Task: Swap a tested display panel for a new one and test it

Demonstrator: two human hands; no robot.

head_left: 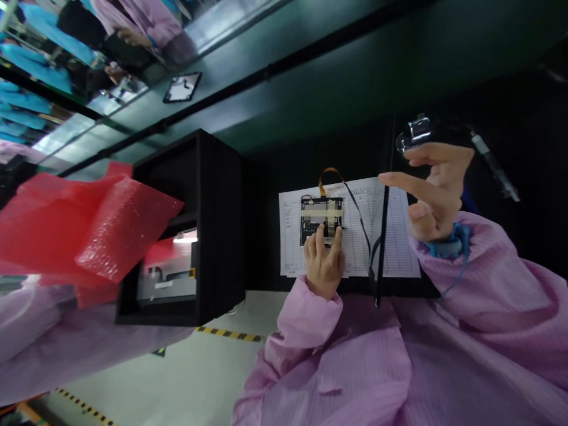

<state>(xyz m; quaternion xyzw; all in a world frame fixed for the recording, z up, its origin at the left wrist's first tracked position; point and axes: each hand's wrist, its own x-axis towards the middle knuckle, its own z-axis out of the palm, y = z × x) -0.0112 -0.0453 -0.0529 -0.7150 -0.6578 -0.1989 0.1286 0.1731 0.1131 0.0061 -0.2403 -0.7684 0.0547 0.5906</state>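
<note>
My left hand [325, 263] lies on the lower edge of a small opened electronic device [314, 220], fingers stretched out and touching it. Strips of pale tape cross the device's dark inside. An orange flex cable [326, 177] loops from its top edge, joining a dark cable [358, 213]. Beneath is a printed form sheet [290, 254] ruled into a table. My right hand [437, 192] is raised with fingers apart and nothing visible between them. Its fingertips are near a thin dark upright edge [383, 248]; I cannot tell whether they touch it.
To the left stands a black open box [219, 231] with flat grey devices inside. Another person's pink sleeve [89, 343] reaches there beside red bubble wrap [93, 231]. A pen-like tool [494, 165] and a shiny clear object [417, 130] lie right. A tablet-like device [182, 87] lies farther back.
</note>
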